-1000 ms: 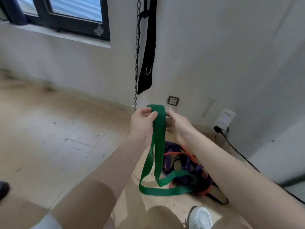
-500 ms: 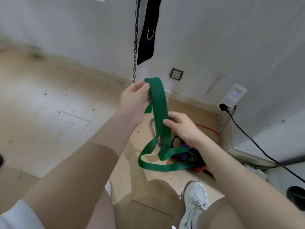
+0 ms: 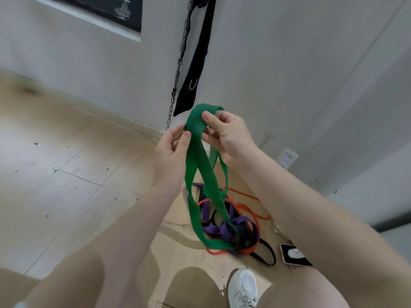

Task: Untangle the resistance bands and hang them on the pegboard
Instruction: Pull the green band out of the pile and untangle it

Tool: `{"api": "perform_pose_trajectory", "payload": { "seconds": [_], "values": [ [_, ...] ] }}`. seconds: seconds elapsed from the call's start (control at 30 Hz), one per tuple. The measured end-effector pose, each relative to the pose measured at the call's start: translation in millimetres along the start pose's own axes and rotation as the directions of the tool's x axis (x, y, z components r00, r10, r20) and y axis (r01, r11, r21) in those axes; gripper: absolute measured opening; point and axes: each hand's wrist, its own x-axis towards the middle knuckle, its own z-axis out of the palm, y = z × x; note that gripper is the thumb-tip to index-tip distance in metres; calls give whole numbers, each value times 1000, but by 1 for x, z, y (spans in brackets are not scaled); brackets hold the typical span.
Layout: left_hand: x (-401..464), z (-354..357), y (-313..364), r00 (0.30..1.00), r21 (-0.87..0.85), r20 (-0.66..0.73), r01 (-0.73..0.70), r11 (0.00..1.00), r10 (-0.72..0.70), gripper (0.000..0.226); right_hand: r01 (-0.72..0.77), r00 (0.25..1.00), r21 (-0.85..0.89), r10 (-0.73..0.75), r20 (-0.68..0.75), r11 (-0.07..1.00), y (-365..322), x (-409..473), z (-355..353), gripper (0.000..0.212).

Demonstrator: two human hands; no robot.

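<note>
Head view looks down on a pale wooden floor point(image 3: 66, 185) meeting a grey wall point(image 3: 289, 74), bare boards open to the left. A wide green rubber resistance band point(image 3: 196, 165) hangs from both hands, its lower loop sunk in a tangle of purple, orange and black bands point(image 3: 226, 227) on the floor, where the strands cannot be told apart. Left hand point(image 3: 172, 152) pinches the band's left edge; right hand point(image 3: 226, 134) grips its top fold, fingertips hidden behind it. A black strap point(image 3: 195, 70) and metal chain point(image 3: 179, 65) hang cut off above. A phone point(image 3: 293, 255) lies partly behind the right forearm.
</note>
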Motion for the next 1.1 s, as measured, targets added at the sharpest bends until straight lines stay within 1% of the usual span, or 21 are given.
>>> {"api": "perform_pose_trajectory", "payload": {
  "seconds": [0.07, 0.17, 0.27, 0.37, 0.47, 0.6, 0.67, 0.73, 0.83, 0.9, 0.93, 1.0, 1.03, 1.1],
  "values": [
    [-3, -4, 9, 998, -52, 26, -58, 997, 60, 28, -1, 1000, 88, -1, 28, 996, -12, 2, 12, 6],
    [-7, -5, 11, 993, -35, 99, -66, 997, 69, 45, -8, 999, 230, -1, 42, 973, -19, 5, 17, 10],
    [-11, -2, 8, 992, -13, 125, -18, 1000, 19, 50, -30, 999, 310, 23, 27, 950, -9, 5, 12, 11],
    [-18, 0, 2, 991, -45, 115, 69, 997, -63, 47, -52, 998, 346, 60, -13, 937, 4, 5, 3, 11],
    [-22, 4, -8, 988, -39, 88, 134, 990, -130, 44, -69, 993, 290, 92, -67, 955, 17, 10, -6, 9],
    [-24, 8, -18, 982, -40, 76, 176, 984, -173, 41, -136, 981, 183, 159, -114, 974, 34, 15, -18, 9],
    [-22, 10, -22, 984, -11, 59, 169, 986, -168, 37, -146, 980, 80, 155, -123, 986, 40, 16, -26, 12],
    [-21, 13, -23, 985, 10, 58, 164, 986, -165, 35, -119, 984, 36, 123, -128, 992, 45, 16, -32, 14],
    [-19, 17, -23, 969, -15, 134, 210, 978, -206, 38, -61, 983, -14, 57, -174, 998, 50, 15, -35, 14],
    [-18, 19, -22, 954, -37, 182, 247, 968, -236, 40, -72, 976, -56, 58, -211, 996, 55, 13, -37, 15],
    [-17, 19, -21, 955, -21, 181, 241, 970, -234, 42, -85, 973, -80, 65, -221, 993, 60, 12, -40, 16],
    [-16, 21, -19, 968, 70, 166, 179, 981, -188, 49, -100, 971, -127, 68, -229, 987, 68, 8, -43, 21],
    [-15, 21, -19, 972, 116, 167, 148, 982, -166, 49, -82, 973, -127, 52, -223, 989, 70, 7, -44, 25],
    [-13, 22, -24, 975, 175, 156, 132, 976, -160, 42, -22, 978, -41, 13, -207, 999, 67, 13, -46, 31]
  ]
}}
